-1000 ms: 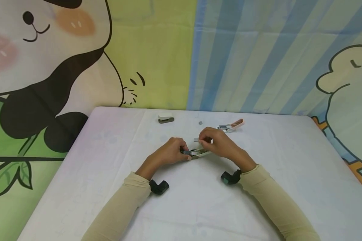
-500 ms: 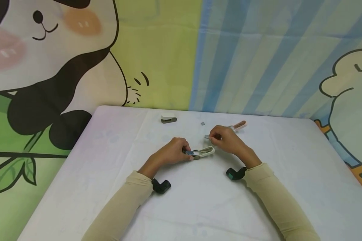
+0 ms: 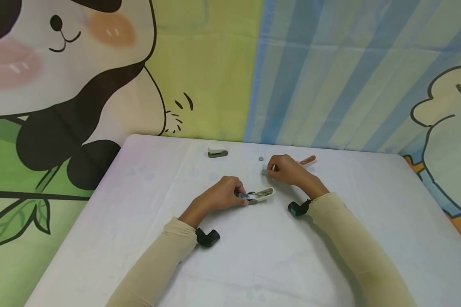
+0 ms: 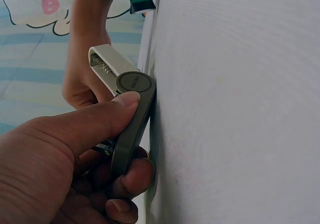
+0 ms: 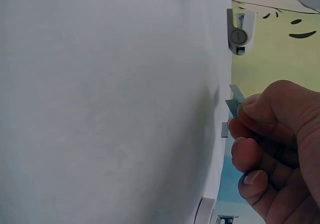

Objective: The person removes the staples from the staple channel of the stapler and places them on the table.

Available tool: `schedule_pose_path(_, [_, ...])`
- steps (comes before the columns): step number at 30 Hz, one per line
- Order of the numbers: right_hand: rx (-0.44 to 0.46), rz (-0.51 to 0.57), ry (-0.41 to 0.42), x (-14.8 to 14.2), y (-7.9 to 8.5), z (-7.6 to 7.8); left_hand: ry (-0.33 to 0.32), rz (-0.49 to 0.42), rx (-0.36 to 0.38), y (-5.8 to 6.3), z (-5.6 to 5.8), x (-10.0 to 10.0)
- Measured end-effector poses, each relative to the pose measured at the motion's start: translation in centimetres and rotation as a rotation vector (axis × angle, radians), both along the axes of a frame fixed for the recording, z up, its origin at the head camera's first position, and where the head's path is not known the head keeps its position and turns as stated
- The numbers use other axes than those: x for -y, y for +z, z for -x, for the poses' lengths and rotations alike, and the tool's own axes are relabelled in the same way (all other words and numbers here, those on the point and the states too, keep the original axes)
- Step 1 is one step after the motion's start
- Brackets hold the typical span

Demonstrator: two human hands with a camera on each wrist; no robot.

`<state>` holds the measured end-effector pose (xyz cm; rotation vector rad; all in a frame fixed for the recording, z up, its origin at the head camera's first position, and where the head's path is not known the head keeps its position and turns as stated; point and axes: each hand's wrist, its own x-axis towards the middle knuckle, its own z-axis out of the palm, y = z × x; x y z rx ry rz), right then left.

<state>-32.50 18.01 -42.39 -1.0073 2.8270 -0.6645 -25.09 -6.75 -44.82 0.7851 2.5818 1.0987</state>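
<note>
My left hand [image 3: 224, 192] grips a small stapler [image 3: 260, 195] with a white top and dark grey base, swung wide apart so its inside shows. In the left wrist view the thumb presses beside the round hinge of the stapler [image 4: 134, 83], fingers curled under the grey base. Behind and to the right, my right hand [image 3: 286, 169] pinches a short strip of staples [image 5: 234, 102] between thumb and forefinger, close over the table. The other fingers of that hand are curled. A second, smaller piece of staples [image 3: 261, 158] lies on the table beyond it.
A closed white and grey stapler [image 3: 217, 153] rests near the back edge. Partly hidden behind my right hand lies a pink stapler [image 3: 308, 160], opened out. The white-covered table [image 3: 261, 256] meets a printed cloth backdrop [image 3: 215, 76] at the back.
My right hand has moved away from the opened stapler, back and to the right, carrying the staple strip lower over the table. The left hand keeps its hold on the stapler. The head view has shifted slightly.
</note>
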Motion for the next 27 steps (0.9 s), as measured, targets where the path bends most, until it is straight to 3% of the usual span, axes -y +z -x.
schedule_pose_path(9, [0.051, -0.080, -0.038, 1.1, 0.6, 1.4, -0.011, -0.005, 0.010, -0.3, 0.1, -0.1])
schedule_pose_path(27, [0.051, -0.095, -0.050, 0.6, 0.0, 1.3, 0.012, 0.011, 0.013, -0.2, 0.0, -0.1])
